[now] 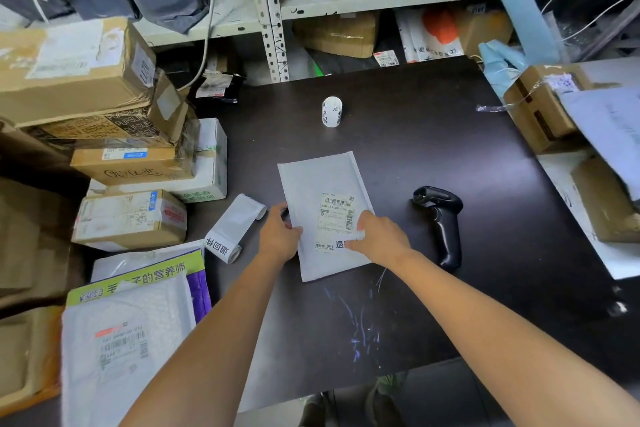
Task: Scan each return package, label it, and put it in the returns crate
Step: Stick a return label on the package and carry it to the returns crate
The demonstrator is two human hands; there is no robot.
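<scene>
the left hand (278, 232) grips the white padded mailer (322, 173) by its left edge, steadying it while the open right hand (379, 236) presses a white return sticker (341, 245) onto it.

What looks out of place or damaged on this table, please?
The label roll lies on its side left of the white mailer, with a long strip unwound. White scratches mark the dark table near its front edge.
</scene>
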